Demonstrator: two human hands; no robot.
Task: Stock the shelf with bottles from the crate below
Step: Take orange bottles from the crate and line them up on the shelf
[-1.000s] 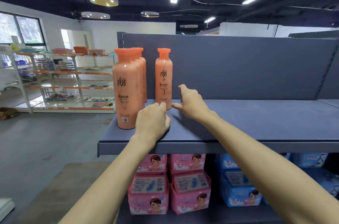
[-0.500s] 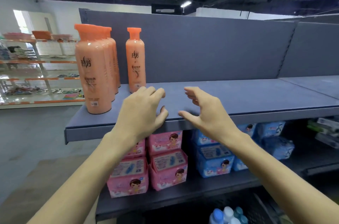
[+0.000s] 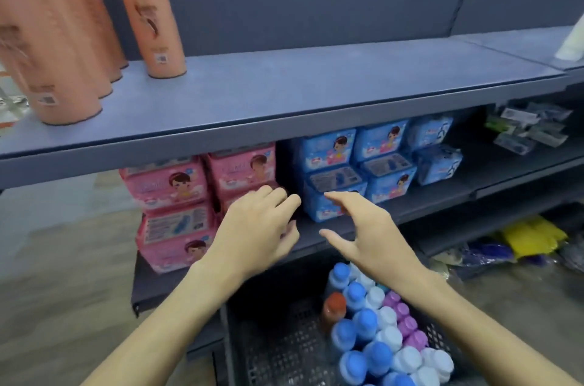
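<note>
Left hand (image 3: 259, 227) hovering empty, fingers loosely curled, in front of pink packs (image 3: 177, 196). Right hand (image 3: 366, 230) hovering empty, fingers spread and released, above crate (image 3: 284, 351). Bottles (image 3: 373, 332) with blue, white, purple caps standing packed in crate's right side. Orange bottles (image 3: 66, 38) standing on upper shelf (image 3: 284, 95), left end.

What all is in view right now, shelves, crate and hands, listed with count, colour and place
Tall bottles: at least four, orange, top shelf left.
Pink packs: several, stacked, middle shelf left.
Blue packs: several, stacked, right of pink.
Small packets: dark and green, far right; count unclear.
Crate: one, black, bottom.
Crate bottles: many; blue, white, purple caps, one brown.
Left hand: empty, above crate.
Right hand: empty, fingers spread.
</note>
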